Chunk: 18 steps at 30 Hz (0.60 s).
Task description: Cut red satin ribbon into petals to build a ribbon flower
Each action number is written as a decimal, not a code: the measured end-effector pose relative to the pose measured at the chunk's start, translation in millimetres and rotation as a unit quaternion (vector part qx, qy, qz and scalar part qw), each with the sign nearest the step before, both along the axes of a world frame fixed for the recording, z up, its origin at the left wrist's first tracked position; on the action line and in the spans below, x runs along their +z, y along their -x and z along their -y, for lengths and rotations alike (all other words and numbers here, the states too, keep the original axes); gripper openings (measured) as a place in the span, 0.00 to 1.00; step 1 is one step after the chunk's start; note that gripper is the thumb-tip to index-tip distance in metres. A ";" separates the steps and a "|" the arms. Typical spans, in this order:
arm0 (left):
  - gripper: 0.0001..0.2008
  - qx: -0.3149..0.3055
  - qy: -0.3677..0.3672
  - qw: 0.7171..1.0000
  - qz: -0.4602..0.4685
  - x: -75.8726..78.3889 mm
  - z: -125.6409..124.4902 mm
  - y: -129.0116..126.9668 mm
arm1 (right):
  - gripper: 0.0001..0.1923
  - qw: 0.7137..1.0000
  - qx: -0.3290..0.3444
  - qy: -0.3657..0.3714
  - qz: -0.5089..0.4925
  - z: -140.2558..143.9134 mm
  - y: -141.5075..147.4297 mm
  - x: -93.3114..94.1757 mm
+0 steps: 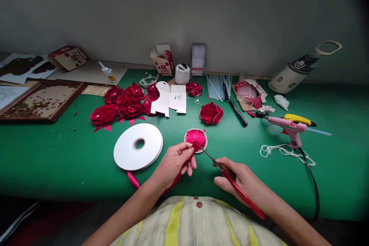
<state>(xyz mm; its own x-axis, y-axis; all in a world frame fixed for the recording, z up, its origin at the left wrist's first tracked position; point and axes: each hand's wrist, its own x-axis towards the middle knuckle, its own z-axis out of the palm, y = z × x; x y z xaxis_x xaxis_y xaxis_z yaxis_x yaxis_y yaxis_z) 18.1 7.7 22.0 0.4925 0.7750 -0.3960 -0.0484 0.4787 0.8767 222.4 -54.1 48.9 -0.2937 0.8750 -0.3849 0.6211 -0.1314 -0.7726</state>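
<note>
My left hand (176, 161) pinches a strip of red ribbon (184, 164) between thumb and fingers, its length trailing down toward my lap. In my right hand (240, 175) is a pair of scissors (230, 178) with red handles, the blade tips reaching up to the ribbon beside my left fingertips. Just beyond the fingertips lies a round pad (196, 137) with a pale rim, covered in bright red petals. Left of my left hand lies a white ribbon spool (152, 138), and a red ribbon end (133, 180) shows below it.
Several dark red ribbon flowers (123, 102) are clustered back left, with another flower (211, 113) beyond the pad. A pink glue gun (288, 128) with its cord lies right, near a black marker (238, 113) and glue sticks (216, 86). A bottle (290, 73) leans on the wall.
</note>
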 end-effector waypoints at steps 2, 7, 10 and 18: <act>0.12 -0.006 0.005 1.000 -0.006 -1.4 -0.5 -0.7 | 0.19 1.000 0.004 -0.001 0.006 -3.3 2.5 -3.8; 0.12 -0.003 0.017 1.000 -0.006 -5.2 -3.1 -1.1 | 0.20 1.000 0.001 0.015 0.014 -8.0 2.7 -3.3; 0.12 -0.009 0.020 1.000 -0.002 -7.3 -5.3 -1.5 | 0.20 1.000 0.000 0.027 0.016 -11.8 2.9 4.0; 0.11 -0.009 0.037 0.999 -0.006 -11.7 -12.3 -4.0 | 0.20 0.999 -0.011 0.023 0.035 -15.8 0.2 -7.3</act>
